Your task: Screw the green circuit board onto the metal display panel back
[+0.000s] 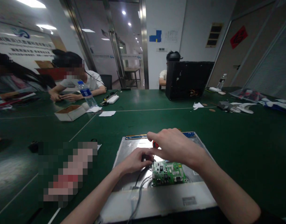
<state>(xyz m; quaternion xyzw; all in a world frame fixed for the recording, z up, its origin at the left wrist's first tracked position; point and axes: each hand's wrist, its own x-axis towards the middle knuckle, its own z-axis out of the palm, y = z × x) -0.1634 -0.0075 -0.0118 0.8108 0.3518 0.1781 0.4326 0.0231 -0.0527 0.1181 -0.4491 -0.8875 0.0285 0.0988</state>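
Note:
A flat metal panel (127, 155) lies in front of me, with a green circuit board (169, 172) on its middle. My right hand (173, 144) is closed round a red and black screwdriver (155, 144), whose shaft points down at the board's upper left corner. Fingers of my left hand (137, 159) are pressed together at that same corner, beside the screwdriver tip; what they hold, if anything, is hidden. Dark cables (140, 194) run from the board's left side down over the panel's pale lower strip.
Left of the panel lies a blurred-out pinkish object (71, 171). Farther back are an open white box (70, 113), a water bottle (87, 94) and a large black case (188, 79). Several people sit round the green table (133, 119).

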